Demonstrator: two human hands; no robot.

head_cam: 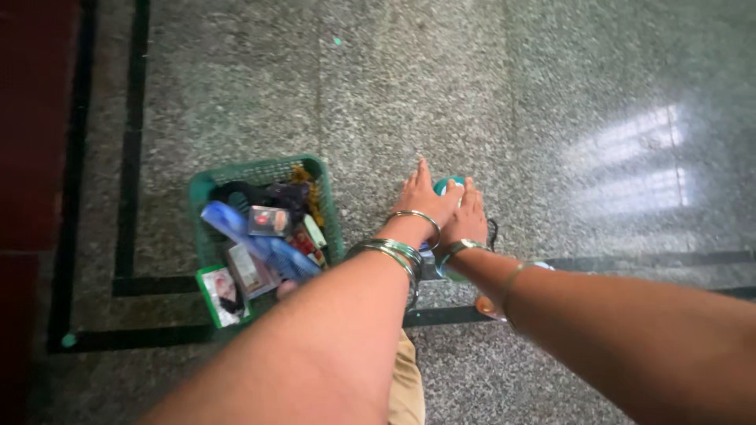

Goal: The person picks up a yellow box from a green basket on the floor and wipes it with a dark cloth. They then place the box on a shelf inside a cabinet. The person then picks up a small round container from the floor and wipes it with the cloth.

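Seen from the head camera, both hands press down together on one teal round thing (446,186) on the granite floor (598,94). The left hand (423,201) and right hand (466,216) lie flat over it, fingers (422,175) stretched, clenching nothing. Left of the fingers stands one green mesh basket (206,187) crammed with small packets, a blue flat package (256,240) topmost.

A green plastic mesh basket (327,206) sits on the speckled grey granite floor (551,94); inside lie a long blue flat packet (256,240), small printed cartons and dark tangled items; black inlaid stripes (130,142) border the floor; dark red strip (31,118) alongside.
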